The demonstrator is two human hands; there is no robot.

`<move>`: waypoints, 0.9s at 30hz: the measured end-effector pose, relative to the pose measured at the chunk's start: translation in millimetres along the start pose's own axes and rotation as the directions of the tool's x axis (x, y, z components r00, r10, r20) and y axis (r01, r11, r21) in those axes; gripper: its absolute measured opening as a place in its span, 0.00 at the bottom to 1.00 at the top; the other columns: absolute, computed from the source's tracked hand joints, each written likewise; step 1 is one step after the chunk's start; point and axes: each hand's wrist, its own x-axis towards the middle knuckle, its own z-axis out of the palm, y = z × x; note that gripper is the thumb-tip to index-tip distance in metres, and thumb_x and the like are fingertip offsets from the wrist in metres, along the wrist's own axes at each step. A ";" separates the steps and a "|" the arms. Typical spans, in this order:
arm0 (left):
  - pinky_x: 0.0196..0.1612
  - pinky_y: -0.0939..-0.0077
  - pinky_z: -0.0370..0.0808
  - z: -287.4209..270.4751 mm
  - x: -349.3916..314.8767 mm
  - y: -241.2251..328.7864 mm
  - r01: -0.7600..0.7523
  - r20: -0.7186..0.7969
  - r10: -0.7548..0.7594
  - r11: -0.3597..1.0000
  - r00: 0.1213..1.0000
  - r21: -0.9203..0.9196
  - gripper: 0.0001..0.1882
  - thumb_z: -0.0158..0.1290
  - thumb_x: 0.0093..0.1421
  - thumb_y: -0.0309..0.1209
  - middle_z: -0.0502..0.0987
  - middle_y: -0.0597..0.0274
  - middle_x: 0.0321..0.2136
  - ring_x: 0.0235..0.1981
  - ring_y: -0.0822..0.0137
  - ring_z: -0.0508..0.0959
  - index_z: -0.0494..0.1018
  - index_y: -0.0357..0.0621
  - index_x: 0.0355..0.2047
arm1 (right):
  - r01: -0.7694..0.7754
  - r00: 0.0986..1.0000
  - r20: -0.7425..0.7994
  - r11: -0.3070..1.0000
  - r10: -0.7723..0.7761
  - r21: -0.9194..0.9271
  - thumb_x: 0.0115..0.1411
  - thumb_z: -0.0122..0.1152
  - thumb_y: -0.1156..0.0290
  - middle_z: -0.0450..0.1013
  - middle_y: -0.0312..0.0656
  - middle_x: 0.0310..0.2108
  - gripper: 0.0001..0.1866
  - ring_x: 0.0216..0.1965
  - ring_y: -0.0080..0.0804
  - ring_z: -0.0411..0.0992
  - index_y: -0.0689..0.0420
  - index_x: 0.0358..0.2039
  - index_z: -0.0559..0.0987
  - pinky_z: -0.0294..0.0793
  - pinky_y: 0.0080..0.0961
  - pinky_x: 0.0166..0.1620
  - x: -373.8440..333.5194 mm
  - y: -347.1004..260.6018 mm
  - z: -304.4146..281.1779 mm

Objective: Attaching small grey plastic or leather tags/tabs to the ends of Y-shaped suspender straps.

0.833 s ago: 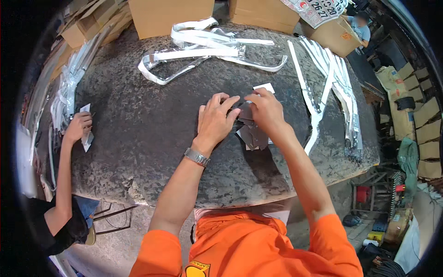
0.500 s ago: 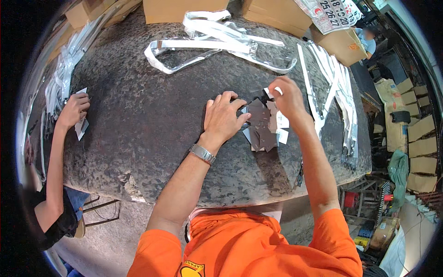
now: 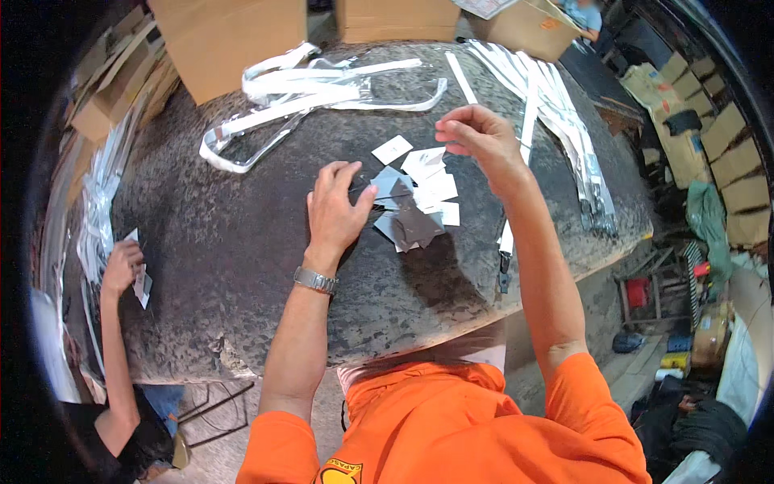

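A loose pile of small cards lies on the dark table in front of me, with white cards on its right and dark grey cards nearer to me. One white card sits apart at the pile's far edge. At its left side is my left hand, thumb and fingers curled around some dark cards; the hand partly hides them. Above the table, just right of the pile, my right hand is raised with fingers bent and apart, and I see nothing in it.
Clear plastic and white strips lie beyond the pile. A bundle of white straps runs down the right. Cardboard boxes line the far edge. At the left, another person's hand holds small white cards beside bundled plastic strips.
My right hand has opened and come away from a white card, which now lies at the pile's far edge. The whole view has shifted and turned. My left hand stays beside the pile.
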 end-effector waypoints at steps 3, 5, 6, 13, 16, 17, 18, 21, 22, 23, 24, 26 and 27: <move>0.50 0.60 0.70 1.8 2.5 3.0 -0.031 -0.021 0.031 1.000 0.999 0.006 0.21 0.59 0.57 0.39 0.73 0.55 0.50 0.52 0.55 0.73 0.75 0.44 0.50 | 0.105 0.994 -0.018 0.994 -0.104 0.025 0.64 0.59 0.71 0.79 0.40 0.37 0.08 0.39 0.25 0.77 0.61 0.40 0.78 0.75 0.22 0.43 -22.8 -4.7 -12.0; 0.51 0.59 0.69 -0.2 2.6 0.6 -0.019 -0.061 0.016 0.999 0.998 -0.047 0.21 0.58 0.58 0.39 0.73 0.55 0.51 0.53 0.55 0.73 0.74 0.45 0.50 | 0.159 0.985 -0.070 0.987 -0.156 0.038 0.64 0.58 0.72 0.78 0.39 0.35 0.07 0.37 0.23 0.76 0.62 0.39 0.78 0.74 0.20 0.42 -49.3 -13.7 -25.6; 0.51 0.59 0.69 -1.7 3.0 -1.9 -0.039 -0.076 0.038 0.999 0.996 -0.024 0.20 0.58 0.59 0.39 0.73 0.54 0.51 0.52 0.54 0.73 0.75 0.44 0.50 | 0.212 0.973 -0.101 0.977 -0.207 0.032 0.63 0.57 0.74 0.77 0.37 0.32 0.07 0.36 0.21 0.75 0.63 0.39 0.79 0.73 0.19 0.41 -68.4 -21.7 -33.6; 0.43 0.70 0.74 -5.5 -2.2 47.3 -0.156 -0.145 0.134 0.976 0.980 -0.152 0.13 0.54 0.62 0.25 0.75 0.53 0.45 0.42 0.62 0.76 0.75 0.39 0.47 | -0.134 0.917 -0.390 0.987 0.091 -0.084 0.64 0.59 0.69 0.70 0.27 0.25 0.07 0.25 0.12 0.67 0.58 0.38 0.80 0.67 0.13 0.28 -224.0 -19.9 -90.7; 0.35 0.75 0.71 5.4 -27.8 110.5 -0.078 0.105 0.104 0.971 0.989 -0.225 0.08 0.54 0.61 0.26 0.77 0.61 0.36 0.32 0.70 0.74 0.77 0.39 0.41 | -0.226 0.866 -0.457 0.974 0.205 0.009 0.64 0.60 0.68 0.69 0.26 0.24 0.07 0.24 0.11 0.65 0.57 0.37 0.80 0.66 0.14 0.26 -270.4 1.0 -100.1; 0.34 0.74 0.72 11.9 -38.9 136.6 -0.029 0.207 0.090 0.959 0.974 -0.281 0.08 0.56 0.61 0.28 0.78 0.61 0.34 0.30 0.69 0.74 0.77 0.40 0.39 | -0.230 0.863 -0.459 0.973 0.211 0.013 0.64 0.60 0.68 0.69 0.26 0.24 0.07 0.24 0.11 0.65 0.57 0.37 0.80 0.66 0.14 0.26 -279.7 10.2 -101.7; 0.35 0.73 0.72 26.2 -52.0 152.4 0.011 0.276 0.084 0.945 0.958 -0.326 0.10 0.57 0.60 0.31 0.78 0.59 0.33 0.30 0.68 0.75 0.76 0.39 0.40 | -0.259 0.841 -0.476 0.964 0.258 0.065 0.64 0.60 0.68 0.69 0.26 0.24 0.07 0.23 0.11 0.65 0.57 0.37 0.80 0.66 0.13 0.26 -287.2 18.9 -101.9; 0.36 0.67 0.75 66.8 -73.9 193.3 0.098 0.445 0.030 0.960 0.895 -0.261 0.18 0.61 0.57 0.39 0.77 0.53 0.33 0.32 0.60 0.78 0.74 0.39 0.41 | -0.269 0.813 -0.487 0.948 0.318 0.171 0.63 0.61 0.67 0.69 0.26 0.23 0.07 0.22 0.11 0.64 0.57 0.37 0.80 0.65 0.13 0.26 -294.1 35.7 -100.9; 0.36 0.67 0.75 78.4 -77.6 197.0 0.101 0.439 0.021 0.962 0.898 -0.253 0.18 0.61 0.57 0.39 0.77 0.53 0.33 0.32 0.60 0.78 0.74 0.39 0.41 | -0.249 0.807 -0.489 0.941 0.332 0.227 0.63 0.61 0.67 0.69 0.26 0.23 0.07 0.22 0.11 0.63 0.57 0.37 0.80 0.64 0.13 0.25 -292.0 39.0 -98.7; 0.37 0.65 0.75 87.8 -79.4 199.8 0.046 0.443 0.031 0.986 0.896 -0.162 0.20 0.62 0.56 0.39 0.76 0.53 0.33 0.33 0.57 0.78 0.72 0.39 0.43 | -0.247 0.789 -0.516 0.941 0.335 0.233 0.63 0.62 0.68 0.69 0.25 0.22 0.07 0.21 0.10 0.62 0.57 0.36 0.80 0.62 0.12 0.24 -287.3 41.3 -94.4; 0.38 0.62 0.75 96.5 -80.1 200.9 -0.013 0.454 0.046 0.997 0.890 -0.076 0.21 0.62 0.55 0.39 0.76 0.53 0.32 0.33 0.54 0.78 0.71 0.40 0.44 | -0.246 0.791 -0.512 0.941 0.334 0.234 0.63 0.62 0.68 0.69 0.25 0.22 0.07 0.21 0.10 0.62 0.57 0.36 0.80 0.62 0.12 0.24 -285.5 43.8 -94.3; 0.39 0.58 0.75 104.2 -80.3 195.0 -0.046 0.474 0.044 0.999 0.879 -0.007 0.22 0.63 0.54 0.38 0.76 0.51 0.32 0.34 0.49 0.78 0.70 0.41 0.45 | -0.247 0.803 -0.504 0.947 0.319 0.205 0.63 0.62 0.68 0.68 0.24 0.21 0.06 0.20 0.10 0.61 0.57 0.35 0.80 0.60 0.12 0.22 -281.9 49.5 -95.1; 0.38 0.61 0.75 104.9 -79.0 191.2 -0.024 0.477 0.048 0.998 0.878 -0.057 0.22 0.63 0.54 0.37 0.76 0.53 0.31 0.33 0.53 0.78 0.70 0.40 0.45 | -0.245 0.797 -0.511 0.946 0.321 0.213 0.62 0.63 0.69 0.68 0.23 0.21 0.05 0.21 0.09 0.61 0.56 0.35 0.80 0.59 0.12 0.22 -281.9 53.7 -95.3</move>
